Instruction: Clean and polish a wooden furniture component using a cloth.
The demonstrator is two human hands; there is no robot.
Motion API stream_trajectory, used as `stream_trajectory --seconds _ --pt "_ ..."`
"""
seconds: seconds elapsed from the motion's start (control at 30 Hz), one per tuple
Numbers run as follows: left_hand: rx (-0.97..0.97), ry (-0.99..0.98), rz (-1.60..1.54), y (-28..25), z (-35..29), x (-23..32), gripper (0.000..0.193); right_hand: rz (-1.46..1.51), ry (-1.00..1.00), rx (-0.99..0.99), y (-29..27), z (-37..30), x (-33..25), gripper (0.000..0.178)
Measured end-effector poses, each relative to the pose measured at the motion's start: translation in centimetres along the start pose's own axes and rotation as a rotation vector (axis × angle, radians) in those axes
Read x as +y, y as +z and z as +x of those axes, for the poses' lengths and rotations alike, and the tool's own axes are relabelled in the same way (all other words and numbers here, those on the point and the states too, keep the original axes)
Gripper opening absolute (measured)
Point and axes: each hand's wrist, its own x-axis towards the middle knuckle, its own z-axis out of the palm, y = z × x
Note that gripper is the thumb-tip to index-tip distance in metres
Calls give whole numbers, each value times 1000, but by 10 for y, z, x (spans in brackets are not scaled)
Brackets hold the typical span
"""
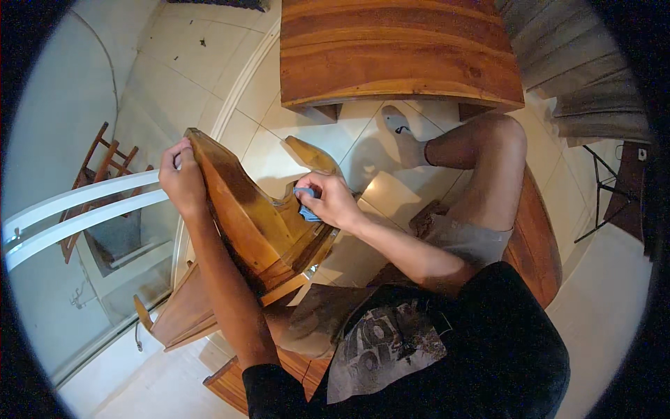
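Note:
A varnished brown wooden furniture piece [244,209] with a curved, scalloped edge lies tilted across my lap, left of the middle. My left hand [183,178] is closed round its upper left end, the thumb and fingers bent over the edge. In my right hand [333,199] a small folded blue cloth [308,207] is pinched, pressed against the curved edge of the wood. The fingertips on the far side of the cloth are partly hidden. Past that edge, a pointed wooden part [303,150] sticks out toward the floor.
A wooden table or bench [398,49] stands ahead of me. I sit on a wooden seat [534,237]. At the left are a sliding glass door with a white frame [84,199] and another wooden piece [185,311]. A grey curtain [572,63] hangs at the right, above a dark folding stand [606,185].

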Motion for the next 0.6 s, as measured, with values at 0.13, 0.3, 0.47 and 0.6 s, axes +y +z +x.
stream_trajectory --seconds 0.13,0.3,0.47,0.6 --pt "-6 -14 -54 1 0 1 20 77 -53 4 -2 4 0 13" --pt "4 -10 -21 2 -1 5 19 -143 -151 8 -3 5 -2 13" --pt "-6 -42 -22 0 -1 5 18 -52 -119 6 -6 3 -9 13" --pt "-4 -9 -31 1 0 2 19 -69 -108 -27 -7 -4 -15 14"
